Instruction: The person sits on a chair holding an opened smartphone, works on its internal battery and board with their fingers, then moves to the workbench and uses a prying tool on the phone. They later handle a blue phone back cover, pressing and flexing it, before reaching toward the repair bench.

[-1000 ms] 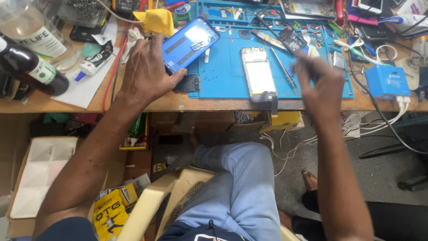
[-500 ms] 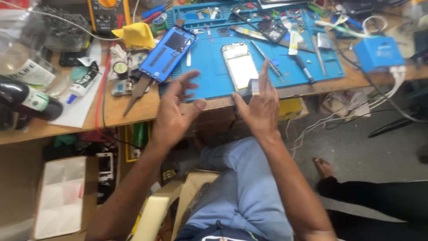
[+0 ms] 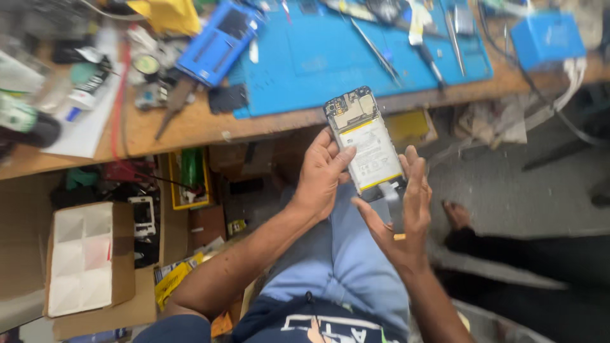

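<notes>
The opened phone [image 3: 365, 143] was off the bench, held out in the open just past the front edge of the wooden workbench [image 3: 190, 127], over the person's lap, so there was free room around it on every side. Its bare back faced up, circuit board toward the workbench and white battery below. The left hand [image 3: 321, 174] gripped its left edge, fingers curled and thumb pressed on the battery. The right hand [image 3: 403, 213] was spread open with its fingers against the phone's lower right corner, more propping than gripping. On the workbench beyond the phone lay a blue mat [image 3: 356, 60] with tweezers [image 3: 376, 52] on it, and a blue phone frame [image 3: 219, 43] off its left corner. Nothing sat between the phone and that edge.
</notes>
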### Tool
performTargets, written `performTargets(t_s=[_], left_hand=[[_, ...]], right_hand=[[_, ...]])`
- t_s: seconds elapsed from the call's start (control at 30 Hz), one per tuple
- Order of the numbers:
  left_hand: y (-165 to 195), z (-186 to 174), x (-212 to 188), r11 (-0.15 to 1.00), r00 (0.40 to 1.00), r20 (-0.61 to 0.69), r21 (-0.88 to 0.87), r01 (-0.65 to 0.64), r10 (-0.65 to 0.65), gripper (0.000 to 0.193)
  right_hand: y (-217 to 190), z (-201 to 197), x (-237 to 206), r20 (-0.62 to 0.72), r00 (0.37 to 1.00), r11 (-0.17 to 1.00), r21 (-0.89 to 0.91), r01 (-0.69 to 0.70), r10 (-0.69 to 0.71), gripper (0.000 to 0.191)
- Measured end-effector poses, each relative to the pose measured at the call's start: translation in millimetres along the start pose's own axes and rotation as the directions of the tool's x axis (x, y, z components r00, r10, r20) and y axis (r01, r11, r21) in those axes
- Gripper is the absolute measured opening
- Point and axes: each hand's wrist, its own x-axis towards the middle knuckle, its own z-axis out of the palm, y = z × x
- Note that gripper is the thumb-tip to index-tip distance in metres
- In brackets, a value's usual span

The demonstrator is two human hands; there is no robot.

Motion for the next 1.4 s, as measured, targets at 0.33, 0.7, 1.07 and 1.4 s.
performTargets(t_s=[0.33,0.7,1.07,1.4], left_hand=[[-65.0,-15.4,-52.1,0.977,0.966,0.187,0.148,0.151,-0.177,0.047],[-86.5,-16.7,-65.8,0.94,0.957,0.174,0.292,0.176,-0.233,0.042],[-79.9,-9.4,-65.8,0.876,0.951,0.167,0.454,0.16,-0.26,0.042],[-87.8,-13.1,-62.8,0.866,0.956,0.134,0.47,0.169,-0.26,0.038]], right_hand=[[81.5,-46.0,-48.7,0.294,0.686,0.442,0.585,-0.68,0.666,0.034],[69.4,-18.6,-43.0,0.385,0.682,0.36,0.633,-0.685,0.621,0.027],[82.6,-15.3,-58.1,0.364,0.662,0.387,0.59,-0.708,0.656,0.019],[87.8,-13.2,-68.7,0.375,0.675,0.34,0.648,-0.681,0.636,0.021]])
